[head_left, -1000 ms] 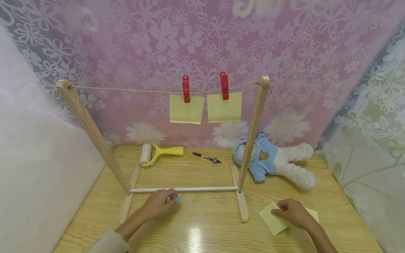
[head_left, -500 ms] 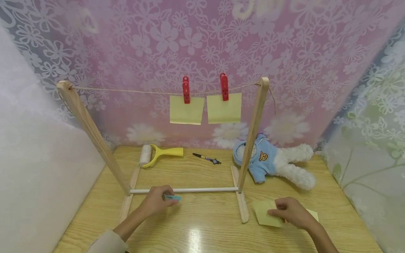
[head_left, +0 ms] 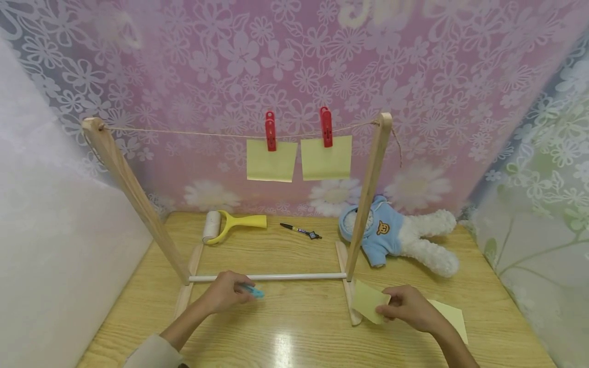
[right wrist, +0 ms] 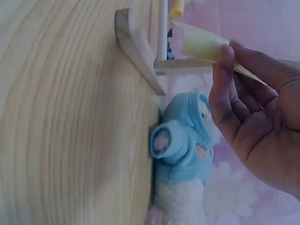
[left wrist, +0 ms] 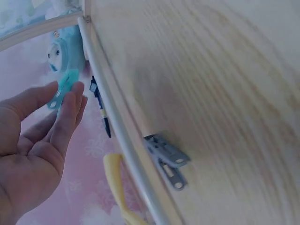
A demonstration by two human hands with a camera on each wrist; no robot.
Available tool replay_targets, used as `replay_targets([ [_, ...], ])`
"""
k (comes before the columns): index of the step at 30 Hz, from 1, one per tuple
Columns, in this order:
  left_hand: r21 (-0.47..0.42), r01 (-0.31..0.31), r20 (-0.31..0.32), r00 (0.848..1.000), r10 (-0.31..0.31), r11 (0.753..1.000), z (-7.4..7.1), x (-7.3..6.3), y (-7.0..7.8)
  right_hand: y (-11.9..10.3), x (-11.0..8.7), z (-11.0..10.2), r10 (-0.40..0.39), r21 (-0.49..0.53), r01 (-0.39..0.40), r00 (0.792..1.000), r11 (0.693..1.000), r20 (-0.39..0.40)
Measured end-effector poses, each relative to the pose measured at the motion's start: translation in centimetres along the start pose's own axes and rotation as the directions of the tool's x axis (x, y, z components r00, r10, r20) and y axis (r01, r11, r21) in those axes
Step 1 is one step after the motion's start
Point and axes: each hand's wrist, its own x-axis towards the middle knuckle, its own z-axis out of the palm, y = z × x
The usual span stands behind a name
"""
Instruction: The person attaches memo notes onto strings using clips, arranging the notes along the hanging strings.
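Note:
My left hand (head_left: pixel 226 292) pinches a light-blue clothespin (head_left: pixel 254 292) between thumb and fingers, just in front of the white rod (head_left: pixel 299 276). In the left wrist view a grey clothespin (left wrist: pixel 166 157) lies on the table; the head view hides it. My right hand (head_left: pixel 408 307) pinches a yellow paper note (head_left: pixel 366 301), raised off the table by the stand's right foot. Another yellow note (head_left: pixel 453 318) lies on the table, partly behind the right wrist. Two red clothespins (head_left: pixel 270 132) hold two yellow notes (head_left: pixel 271 166) on the string (head_left: pixel 184 132).
A wooden stand with a left post (head_left: pixel 133 197) and a right post (head_left: pixel 370 189) carries the string. Behind the rod lie a yellow lint roller (head_left: pixel 246 220) and a black pen (head_left: pixel 296 229). A white plush toy (head_left: pixel 391 230) in a blue hoodie lies at right.
My right hand has lifted the yellow note off the table and carried it leftward, uncovering more of the other note. My left hand has barely moved, the blue clothespin now showing more.

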Motion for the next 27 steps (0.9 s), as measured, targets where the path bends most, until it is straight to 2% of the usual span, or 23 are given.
replay_targets([
  [5, 0.009, -0.012, 0.019, 1.0, 0.012, 1.0, -0.4, -0.1, 0.8, -0.5, 1.0, 0.9, 0.026, 0.007, -0.026, 1.0, 1.0, -0.011],
  [10, 0.048, -0.068, -0.015, 0.998, 0.068, 0.997, -1.1, -0.3, 1.5, -1.2, 2.4, 2.2, 0.015, 0.048, -0.013, 0.999, 0.999, -0.034],
  [16, 0.165, -0.136, -0.043, 0.989, 0.145, 0.977, -2.4, -0.5, 2.3, -2.2, 3.9, 3.7, 0.01, 0.103, -0.001, 0.996, 0.995, -0.083],
  [20, 0.209, -0.123, -0.049, 0.99, 0.136, 0.97, -3.4, -0.7, 2.9, -2.8, 5.1, 4.4, 0.005, 0.097, 0.005, 0.995, 0.995, -0.099],
  [23, 0.208, -0.078, -0.116, 0.988, 0.104, 0.975, -4.2, -0.8, 3.6, -3.2, 6.4, 5.0, -0.019, 0.075, 0.029, 0.991, 0.997, -0.13],
  [25, 0.227, -0.052, -0.176, 0.98, 0.094, 0.973, -4.8, -0.9, 4.3, -3.6, 7.4, 5.5, -0.054, 0.07, 0.065, 0.988, 0.995, -0.148],
  [27, 0.275, -0.064, -0.227, 0.965, 0.129, 0.959, -5.5, -1.0, 5.1, -4.0, 8.4, 6.0, -0.082, 0.082, 0.096, 0.983, 0.992, -0.162],
])
